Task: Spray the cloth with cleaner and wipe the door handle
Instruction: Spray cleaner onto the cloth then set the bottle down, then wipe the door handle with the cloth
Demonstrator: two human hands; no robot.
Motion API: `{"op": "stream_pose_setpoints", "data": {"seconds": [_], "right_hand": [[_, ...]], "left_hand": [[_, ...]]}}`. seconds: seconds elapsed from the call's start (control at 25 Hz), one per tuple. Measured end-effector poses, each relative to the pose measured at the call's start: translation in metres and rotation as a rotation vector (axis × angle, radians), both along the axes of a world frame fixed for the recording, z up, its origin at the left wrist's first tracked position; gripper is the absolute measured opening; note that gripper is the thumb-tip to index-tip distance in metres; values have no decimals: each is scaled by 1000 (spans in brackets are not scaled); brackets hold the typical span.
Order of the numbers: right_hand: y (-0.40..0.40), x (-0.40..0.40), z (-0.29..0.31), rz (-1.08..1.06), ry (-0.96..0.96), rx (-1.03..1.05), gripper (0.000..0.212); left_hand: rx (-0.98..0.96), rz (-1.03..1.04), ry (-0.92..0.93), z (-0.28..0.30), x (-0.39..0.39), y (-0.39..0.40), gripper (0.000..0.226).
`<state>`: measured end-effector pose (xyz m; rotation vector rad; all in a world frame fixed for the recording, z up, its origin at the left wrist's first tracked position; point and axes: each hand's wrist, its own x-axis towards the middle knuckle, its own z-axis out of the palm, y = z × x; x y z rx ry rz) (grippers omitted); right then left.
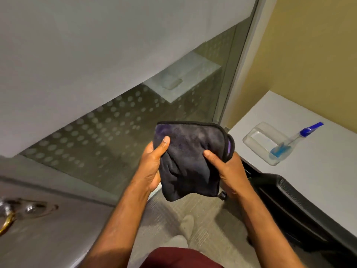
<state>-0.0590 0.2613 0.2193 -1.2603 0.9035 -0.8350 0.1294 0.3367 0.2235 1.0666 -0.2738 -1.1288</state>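
Note:
A dark folded cloth (190, 157) with a purple edge is held up in front of me by both hands. My left hand (153, 167) grips its left side with the thumb on top. My right hand (227, 171) grips its right side, thumb pressed on the fabric. A clear spray bottle (270, 144) with blue liquid and a blue nozzle lies on its side on the white table (309, 171) to the right, apart from both hands. The metal door handle (8, 211), with a brass-coloured lever, sits at the far left edge on the grey door (48, 229).
A frosted glass wall with a dotted band (96, 132) stands ahead. A black chair (293, 202) is tucked under the table on the right. Carpet and my socked feet (185, 233) are below.

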Motion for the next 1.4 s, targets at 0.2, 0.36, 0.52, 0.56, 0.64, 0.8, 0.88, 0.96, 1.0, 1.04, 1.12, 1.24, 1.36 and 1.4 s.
{"op": "stream_pose_setpoints", "data": {"seconds": [0.2,0.36,0.52,0.56,0.64,0.8,0.88,0.96,1.0,1.04,1.12,1.24,1.36,1.4], "right_hand": [[73,4,14,87,-185,104,41],[126,16,30,236,-440,398,54],[174,31,42,508,-468,638,47],[188,40,43,545,-450,648,46],[215,57,44,573,-408,613,48],[262,95,35,559,-236,338,35],[279,113,29,571,-159,133,28],[296,135,18,640,-126,-15,34],[305,147,13,670,-120,-43,37],[311,158,10,682,-115,-41,39],[325,180,3,665,-128,78,41],[336,210,1,611,-198,371,37],[338,229,5,563,-240,464,45],[338,233,7,555,-245,476,48]], "left_hand": [[-96,160,-36,11,-9,80,27],[-127,265,-50,20,-16,140,27],[-189,347,-27,33,-20,182,18],[-188,380,-23,37,-20,190,21],[-153,440,-10,42,-17,203,48],[-166,493,85,48,12,235,50],[-150,536,68,47,32,254,29],[-127,574,47,45,53,275,13],[-122,593,40,42,63,286,11],[-112,609,37,38,72,294,13],[-97,635,36,27,93,316,22],[-60,649,-61,18,128,350,25],[37,638,-262,14,157,379,28],[94,668,-334,13,168,391,30]]}}
